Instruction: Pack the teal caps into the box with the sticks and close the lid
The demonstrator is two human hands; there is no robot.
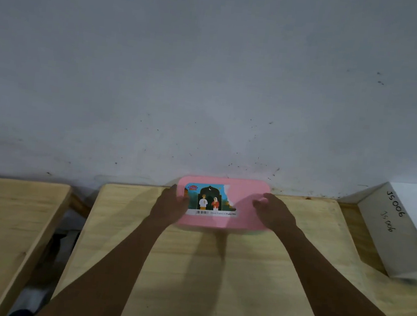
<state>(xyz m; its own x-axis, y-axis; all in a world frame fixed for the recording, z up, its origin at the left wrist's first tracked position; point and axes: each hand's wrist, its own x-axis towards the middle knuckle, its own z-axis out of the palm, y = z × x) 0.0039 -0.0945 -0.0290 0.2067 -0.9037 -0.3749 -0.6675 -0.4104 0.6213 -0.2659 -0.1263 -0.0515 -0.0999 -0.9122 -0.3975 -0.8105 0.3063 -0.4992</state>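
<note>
Lid [247, 195], pink: left hand [171, 203] grips its edge, right hand [277, 212] seemingly presses it, grip unclear

The lid [246, 208] looks like smooth pink plastic with a soft, dull sheen rather than a shine. Stuck on its top is a printed paper sticker [210, 200], flat and slightly glossier than the plastic, its right edge torn ragged. The surface [241, 277] under it is pale, raw-looking wood, matt, with fine grain running through it. The second surface [11, 214] to the left is the same wood. The wall [210, 81] behind is matt grey paint, flecked with dark specks and scuffs. The white box [384, 233] at the right looks like matt card, with marker writing on one side.
</note>
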